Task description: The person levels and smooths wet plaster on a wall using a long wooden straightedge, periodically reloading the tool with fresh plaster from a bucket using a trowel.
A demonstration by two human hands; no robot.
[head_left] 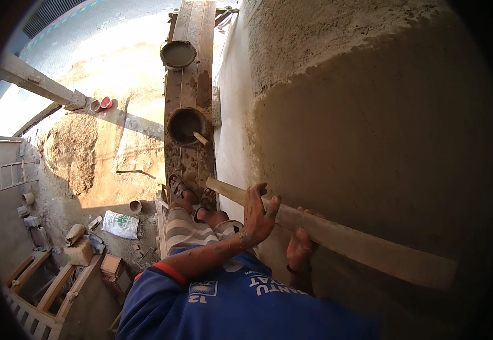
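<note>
A long, straight wooden board (365, 243) slants across the plastered wall (382, 124) on my right, from near my feet toward the lower right. My right hand (300, 248) grips it around its middle, thumb on the near face and fingertips over the upper edge. Farther along toward my feet, my left hand (257, 215) lies against the board with its fingers stretched out and thumb apart. The wall surface beside the board looks smooth and dark, while a rough, lighter patch (314, 34) shows higher up. Whether the board touches the wall along its whole length I cannot tell.
I stand on a raised plank scaffold (190, 164). On it are a dark mortar bucket (179, 131) with a wooden handle sticking out and another bucket (178, 55) beyond. Below to the left lie a sand heap (71, 150), a white sack (120, 225) and wooden frames (59, 286).
</note>
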